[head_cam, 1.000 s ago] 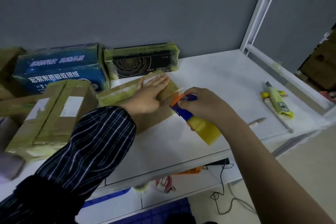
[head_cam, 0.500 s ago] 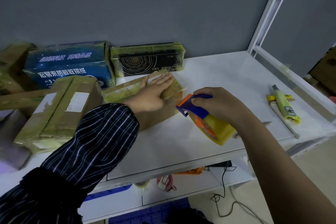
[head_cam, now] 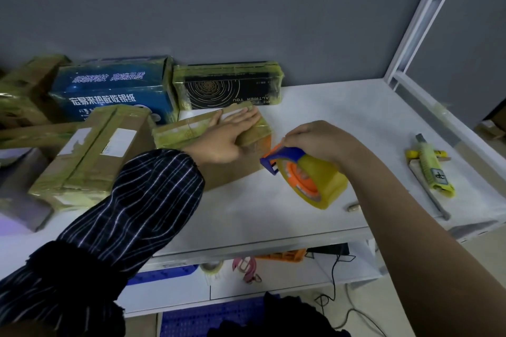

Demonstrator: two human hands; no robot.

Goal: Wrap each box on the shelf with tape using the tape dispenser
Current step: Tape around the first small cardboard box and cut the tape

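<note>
Head view, the only one available. The step in hand I judged to be the taping of the small cardboard box (head_cam: 241,172), which lay on the white shelf (head_cam: 342,107) in front of the black box (head_cam: 227,87); yellowish tape already crossed its top.

The left hand (head_cam: 232,134) lay flat on that top, fingers straight, pressing it down. The right hand (head_cam: 315,139) was curled round the blue handle of the tape dispenser (head_cam: 309,175); the yellow roll hung below the hand, above the shelf, and the blade end pointed at the box's right end, just beside it. I could not tell whether a strand of tape joined the two.

The next move, in my judgement, called for setting the blade end against the box's end face, seating the tape there, and drawing it over while the flat hand kept the box from sliding; a bare side would need the box turned first.

Containers: every box was closed, so contents were hidden. The blue box (head_cam: 115,90) and the black box stood at the wall, both glossy with tape; a larger brown box (head_cam: 95,153) lay to the left, taped along its seams. A blue tray (head_cam: 164,273) showed on the lower shelf; I could not see into it. A yellow-wrapped tool (head_cam: 432,169) lay well apart at the right.
</note>
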